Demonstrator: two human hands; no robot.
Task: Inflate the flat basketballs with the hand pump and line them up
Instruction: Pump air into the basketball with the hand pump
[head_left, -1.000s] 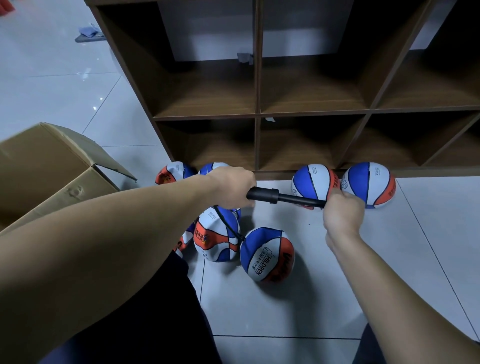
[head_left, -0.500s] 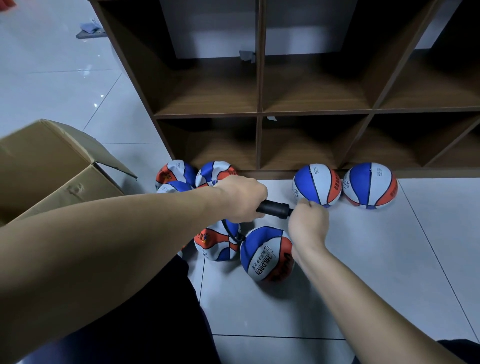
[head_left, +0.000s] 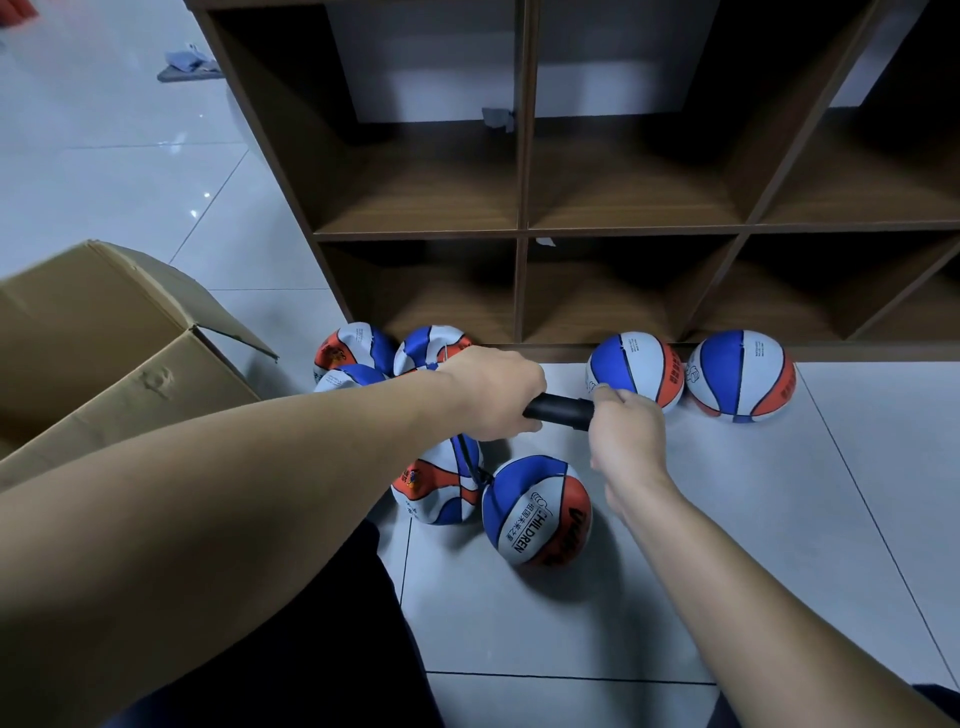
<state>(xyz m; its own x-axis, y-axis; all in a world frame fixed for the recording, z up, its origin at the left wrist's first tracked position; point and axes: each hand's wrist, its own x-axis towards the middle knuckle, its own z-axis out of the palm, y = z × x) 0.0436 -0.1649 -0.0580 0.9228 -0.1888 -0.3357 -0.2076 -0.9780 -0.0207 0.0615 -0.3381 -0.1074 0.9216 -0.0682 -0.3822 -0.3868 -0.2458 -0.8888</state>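
your hand pump (head_left: 558, 410) lies nearly level above the floor, its long axis running left to right, with the handle end toward your right hand (head_left: 626, 436) and the plunger looking pushed fully in. your left hand (head_left: 493, 397) is wrapped round the barrel; your right grips the handle. the hose (head_left: 470, 462) drops to the near ball (head_left: 537, 512), which looks almost round. two round balls (head_left: 636, 371) (head_left: 743, 374) already sit lined up against the shelf (head_left: 522, 228); several crumpled ones (head_left: 353, 353) to the left still need air.
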